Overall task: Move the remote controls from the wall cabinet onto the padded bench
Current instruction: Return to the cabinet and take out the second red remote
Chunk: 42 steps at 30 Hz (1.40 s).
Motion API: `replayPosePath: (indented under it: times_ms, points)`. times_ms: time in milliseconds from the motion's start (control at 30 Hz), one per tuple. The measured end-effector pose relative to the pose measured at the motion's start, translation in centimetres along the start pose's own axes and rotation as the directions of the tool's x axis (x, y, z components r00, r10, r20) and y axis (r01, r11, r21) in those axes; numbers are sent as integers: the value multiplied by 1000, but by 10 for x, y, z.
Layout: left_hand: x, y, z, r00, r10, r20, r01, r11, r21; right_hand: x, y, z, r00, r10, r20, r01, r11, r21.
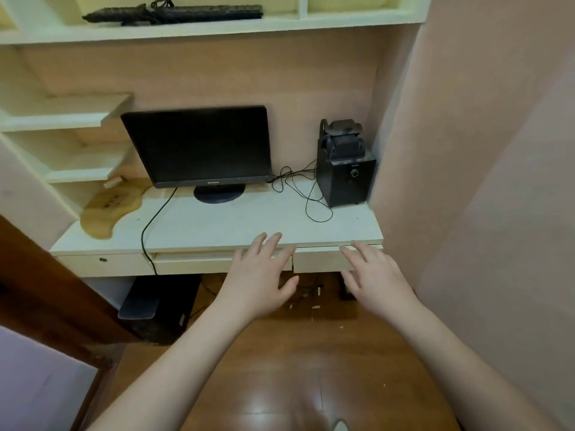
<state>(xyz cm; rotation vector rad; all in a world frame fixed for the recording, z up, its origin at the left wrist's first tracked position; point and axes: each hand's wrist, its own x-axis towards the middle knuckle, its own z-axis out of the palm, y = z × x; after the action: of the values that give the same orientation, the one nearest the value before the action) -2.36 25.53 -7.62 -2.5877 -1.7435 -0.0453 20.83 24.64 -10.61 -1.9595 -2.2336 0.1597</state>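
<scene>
Task progress, judged from this view, is at or near the start: no remote control can be identified with confidence anywhere in view, and the padded bench is not in view.

Hand state. The left hand [259, 275] is spread flat, palm down, fingers apart, holding nothing; its fingertips reach over the front edge of the desk [236, 222]. The right hand [375, 275] is likewise spread and empty, held in front of the small drawer front [320, 259] under the desk edge (contact with the drawer cannot be confirmed).

Location of task items. The shelving [186, 29] above the desk carries a dark keyboard [174, 14] with cables. Smaller dark units rest on top of a black speaker box [343, 178] at the right rear of the desk; whether these are remotes cannot be told. A monitor [199, 144] stands at centre, with a loose cable [298, 188] between it and the speaker. A wooden board [109, 209] lies at the left, beneath the stepped side shelves [62, 119].

Remaining work, as a judgement: locate the remotes (possibly in the drawers under the desk edge, or in a cabinet compartment not shown), grasp them, and carry them to the bench. No part of the transfer appears complete.
</scene>
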Motion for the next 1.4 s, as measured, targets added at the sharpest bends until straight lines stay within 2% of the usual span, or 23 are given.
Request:
replayPosePath:
  times_ms: [100, 333, 600, 867, 1000, 1233, 1400]
  points:
    - [45, 4, -13, 1000, -12, -10, 13, 999, 37, 32, 18, -13, 999, -11, -33, 10, 999, -32]
    - [123, 17, -50, 991, -8, -137, 14, 999, 42, 102, 50, -50, 994, -73, -82, 69, 996, -58]
    - [187, -1, -88, 966, 26, -257, -18, 999, 32, 169, 49, -86, 970, -136, -201, 120, 989, -88]
    - [237, -36, -120, 926, 157, -342, -176, 984, -25, 233, 24, -131, 954, -110, -278, 65, 984, -166]
    - [260, -63, -145, 904, 181, -388, -200, 980, -9, 264, 11, -169, 939, -102, -330, 22, 971, -238]
    - [319, -80, -238, 855, 281, -436, -307, 952, 10, 297, -6, -234, 917, -94, -387, -29, 953, -300]
    - [352, -85, -273, 833, 297, -468, -341, 940, -11, 314, -3, -280, 891, -91, -446, -72, 939, -336]
